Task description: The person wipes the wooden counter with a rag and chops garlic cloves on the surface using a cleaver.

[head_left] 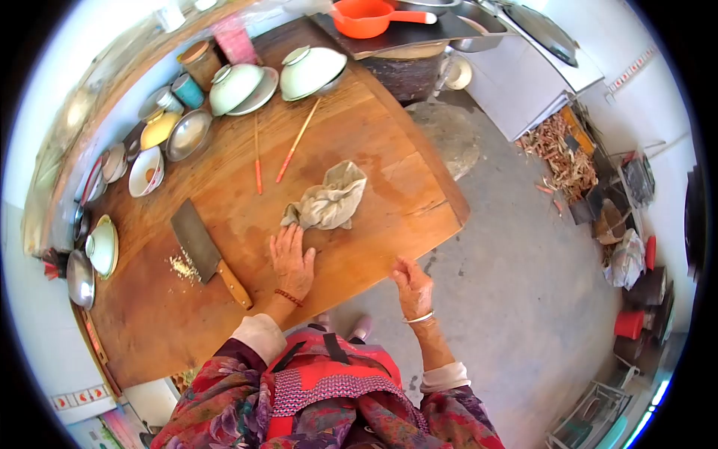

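Observation:
My left hand (292,262) lies on the wooden table (336,266) with its fingers stretched out, their tips at the edge of a crumpled beige cloth (333,198). Past the table's front edge, my right hand (412,287) hangs in the air with its fingers curled together; whether anything is inside them is hidden. Left of my left hand lies a cleaver (204,243) with a wooden handle, and chopped pale bits (182,265) are beside its blade. Two red-tipped chopsticks (298,140) rest apart from each other behind the cloth.
Lidded bowls (313,72), a metal bowl (189,135) and a white bowl (146,172) line the table's back and left. An orange ladle (363,18) sits on a dark surface at the top. Wood scraps (561,153) lie on the floor at right.

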`<state>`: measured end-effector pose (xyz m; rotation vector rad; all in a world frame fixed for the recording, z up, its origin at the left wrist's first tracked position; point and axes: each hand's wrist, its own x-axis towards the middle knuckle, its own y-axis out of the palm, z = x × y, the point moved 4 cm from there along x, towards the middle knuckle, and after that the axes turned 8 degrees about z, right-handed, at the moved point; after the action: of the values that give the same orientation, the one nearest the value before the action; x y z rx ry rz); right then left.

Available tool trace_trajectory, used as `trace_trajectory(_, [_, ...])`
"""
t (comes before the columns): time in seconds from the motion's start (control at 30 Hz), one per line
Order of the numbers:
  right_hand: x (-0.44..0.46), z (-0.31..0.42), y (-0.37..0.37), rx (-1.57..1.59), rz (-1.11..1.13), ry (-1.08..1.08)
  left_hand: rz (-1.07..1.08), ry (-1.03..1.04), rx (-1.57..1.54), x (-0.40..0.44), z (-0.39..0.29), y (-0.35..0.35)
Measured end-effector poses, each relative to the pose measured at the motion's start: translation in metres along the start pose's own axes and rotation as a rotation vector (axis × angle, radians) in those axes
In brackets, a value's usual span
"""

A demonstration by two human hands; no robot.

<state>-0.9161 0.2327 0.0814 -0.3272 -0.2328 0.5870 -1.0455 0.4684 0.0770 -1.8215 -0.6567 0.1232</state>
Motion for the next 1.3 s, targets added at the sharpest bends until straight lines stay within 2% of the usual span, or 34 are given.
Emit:
trace_trajectory(0.23, [-0.058,-0.026,-0.029,-0.079,-0.011,0.180,-0.030,0.021,-0.090,0.000,0.003,-0.004])
trace_trajectory(0.37, [-0.117,-0.052,-0.055,-0.263,-0.026,0.367,-0.066,0.046,-0.193,0.006,-0.006,-0.013])
trace_trajectory(0.4, [-0.130,-0.056,-0.060,-0.268,-0.043,0.365,-0.068,0.100,-0.200,0.011,-0.012,-0.019])
trace_trajectory(0.47, [-0.161,-0.070,-0.069,-0.290,-0.039,0.549,-0.065,0.160,-0.211,0.021,-0.019,-0.021])
trace_trajectory(0.57, [-0.194,-0.085,-0.073,-0.341,-0.045,0.672,0.168,0.305,-0.041,0.066,-0.031,-0.010])
trace_trajectory(0.6, [-0.203,-0.084,-0.074,-0.345,-0.061,0.674,0.054,0.346,0.020,0.077,-0.033,-0.007])
trace_trajectory(0.63, [-0.212,-0.085,-0.074,-0.308,-0.065,0.735,0.052,0.359,0.010,0.088,-0.026,0.004])
trace_trajectory(0.7, [-0.232,-0.079,-0.075,-0.273,-0.083,0.805,0.055,0.283,-0.034,0.110,-0.008,0.024])
trace_trajectory(0.77, [-0.252,-0.069,-0.077,-0.271,-0.126,0.955,-0.011,0.287,-0.050,0.123,-0.018,0.013])
trace_trajectory(0.87, [-0.283,-0.067,-0.074,-0.309,-0.160,1.046,-0.073,0.166,-0.235,0.144,-0.009,0.023])
trace_trajectory(0.97, [-0.317,-0.089,-0.063,-0.207,-0.214,1.110,-0.175,0.102,-0.338,0.161,-0.013,0.021])
trace_trajectory(1.03, [-0.329,-0.104,-0.061,-0.150,-0.242,1.161,-0.131,0.098,-0.312,0.171,-0.023,0.020])
trace_trajectory(1.1, [-0.332,-0.114,-0.058,-0.352,-0.171,1.018,-0.303,0.154,-0.164,0.175,-0.027,0.030])
trace_trajectory(1.13, [-0.326,-0.104,-0.062,-0.387,-0.183,0.996,-0.270,0.202,-0.177,0.173,-0.036,0.036])
trace_trajectory(1.2, [-0.314,-0.095,-0.076,-0.398,-0.222,0.992,-0.023,0.313,-0.069,0.164,-0.057,0.048])
trace_trajectory(1.23, [-0.315,-0.101,-0.083,-0.315,-0.210,1.039,-0.011,0.348,-0.070,0.152,-0.077,0.043])
trace_trajectory(1.3, [-0.321,-0.114,-0.104,-0.215,-0.223,1.085,-0.089,0.264,0.137,0.121,-0.115,0.033])
